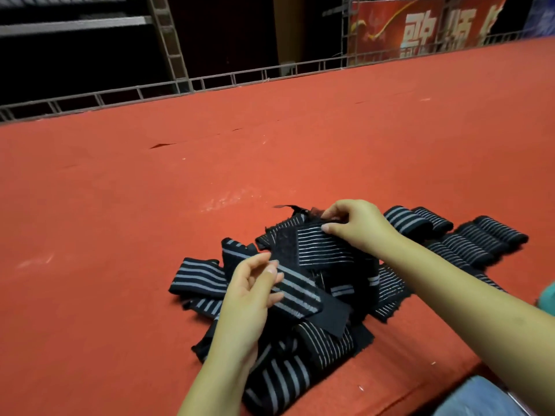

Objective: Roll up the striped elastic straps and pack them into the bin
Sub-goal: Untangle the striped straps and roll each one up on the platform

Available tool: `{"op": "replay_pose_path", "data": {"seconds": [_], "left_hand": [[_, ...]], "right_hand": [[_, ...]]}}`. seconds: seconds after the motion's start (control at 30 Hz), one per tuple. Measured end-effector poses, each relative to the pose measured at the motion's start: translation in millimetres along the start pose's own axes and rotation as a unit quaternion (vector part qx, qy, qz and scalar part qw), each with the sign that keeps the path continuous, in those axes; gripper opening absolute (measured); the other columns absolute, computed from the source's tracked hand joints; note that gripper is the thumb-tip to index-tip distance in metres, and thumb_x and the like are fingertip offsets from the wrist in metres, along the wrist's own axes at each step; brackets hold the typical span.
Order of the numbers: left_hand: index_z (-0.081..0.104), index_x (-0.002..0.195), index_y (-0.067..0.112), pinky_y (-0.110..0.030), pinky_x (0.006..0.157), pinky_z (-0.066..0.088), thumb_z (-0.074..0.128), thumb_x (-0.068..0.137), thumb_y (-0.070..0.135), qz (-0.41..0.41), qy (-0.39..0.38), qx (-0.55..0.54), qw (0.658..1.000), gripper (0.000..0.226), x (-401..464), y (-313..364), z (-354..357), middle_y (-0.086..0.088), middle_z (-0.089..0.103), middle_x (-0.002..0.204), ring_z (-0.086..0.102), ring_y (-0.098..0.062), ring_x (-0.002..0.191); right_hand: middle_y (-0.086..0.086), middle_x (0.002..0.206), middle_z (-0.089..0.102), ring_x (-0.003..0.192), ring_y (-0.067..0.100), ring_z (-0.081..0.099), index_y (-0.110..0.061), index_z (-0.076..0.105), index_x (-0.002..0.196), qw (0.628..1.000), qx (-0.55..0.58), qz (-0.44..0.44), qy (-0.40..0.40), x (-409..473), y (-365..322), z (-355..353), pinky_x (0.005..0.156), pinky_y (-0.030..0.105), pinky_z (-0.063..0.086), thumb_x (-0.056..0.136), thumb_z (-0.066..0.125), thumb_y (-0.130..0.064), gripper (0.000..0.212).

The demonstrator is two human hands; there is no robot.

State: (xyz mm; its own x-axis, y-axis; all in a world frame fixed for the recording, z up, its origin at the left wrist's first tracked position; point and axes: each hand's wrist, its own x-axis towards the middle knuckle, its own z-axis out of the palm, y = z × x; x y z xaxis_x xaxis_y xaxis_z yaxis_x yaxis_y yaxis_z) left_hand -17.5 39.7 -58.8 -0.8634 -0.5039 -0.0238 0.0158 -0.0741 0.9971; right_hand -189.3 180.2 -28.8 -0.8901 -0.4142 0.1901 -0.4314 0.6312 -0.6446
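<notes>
Straps [300,295] piled on red table [150,205]; right hand [357,223] pinches one.

Even light, dim background, bowed edges

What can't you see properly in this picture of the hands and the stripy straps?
- The bin: nowhere in the head view, so its place is unknown.
- The lower straps in the pile of straps: covered by the upper ones and by the left hand.
- What the right hand pinches: its fingers hide that strap end.
- The teal thing: cut off by the right edge.
</notes>
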Motion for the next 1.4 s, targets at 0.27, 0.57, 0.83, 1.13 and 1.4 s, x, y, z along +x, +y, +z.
{"op": "replay_pose_path", "data": {"seconds": [0.27,0.57,0.83,1.13,1.4], "left_hand": [[0.028,0.15,0.037,-0.024,0.103,0.034,0.069,0.088,0.04,0.049,-0.096,0.158,0.982,0.075,25.4,16.2,14.3,0.02,0.039,0.139,0.042,-0.002,0.131],[0.069,0.093,0.015,-0.036,0.082,0.055,0.059,0.094,0.006,0.097,-0.108,-0.012,0.989,0.014,35.5,42.4,14.5,0.004,0.073,0.085,0.069,-0.014,0.085],[0.06,0.09,0.013,-0.029,0.068,0.057,0.048,0.098,0.0,0.107,-0.084,-0.076,0.988,0.019,38.1,77.2,2.4,0.001,0.073,0.078,0.069,-0.011,0.068],[0.06,0.087,0.012,-0.026,0.063,0.051,0.049,0.099,0.002,0.126,-0.034,-0.005,0.991,0.019,60.7,123.4,3.6,-0.001,0.068,0.075,0.065,-0.008,0.061],[0.057,0.082,0.008,-0.016,0.043,0.043,0.053,0.098,0.004,0.168,-0.043,0.053,0.984,0.017,71.9,167.6,29.2,-0.006,0.06,0.071,0.058,-0.011,0.054]], "right_hand": [[-0.008,0.073,0.059,0.069,0.005,0.054,-0.026,0.06,0.074,0.98,0.148,-0.134,0.025,-40.0,-31.0,-29.3,0.067,0.016,0.042,0.085,0.071,-0.014,0.02],[-0.003,0.069,0.052,0.059,0.006,0.047,-0.022,0.064,0.079,0.964,0.242,-0.1,0.049,-45.6,-23.2,-43.0,0.056,0.014,0.039,0.085,0.072,-0.018,0.011],[-0.011,0.099,0.07,0.092,-0.003,0.064,-0.024,0.065,0.104,0.949,0.28,-0.114,-0.09,-49.5,-13.8,-17.9,0.079,0.013,0.046,0.086,0.07,-0.013,0.021],[-0.007,0.097,0.063,0.087,0.002,0.059,-0.038,0.058,0.093,0.963,0.223,-0.093,-0.122,-40.0,-5.4,15.0,0.077,0.012,0.044,0.085,0.073,-0.021,0.024],[0.0,0.103,0.068,0.094,0.009,0.065,-0.017,0.065,0.091,0.884,0.456,-0.088,-0.052,-27.5,-32.4,3.3,0.086,0.023,0.05,0.084,0.07,-0.006,0.015]]}}
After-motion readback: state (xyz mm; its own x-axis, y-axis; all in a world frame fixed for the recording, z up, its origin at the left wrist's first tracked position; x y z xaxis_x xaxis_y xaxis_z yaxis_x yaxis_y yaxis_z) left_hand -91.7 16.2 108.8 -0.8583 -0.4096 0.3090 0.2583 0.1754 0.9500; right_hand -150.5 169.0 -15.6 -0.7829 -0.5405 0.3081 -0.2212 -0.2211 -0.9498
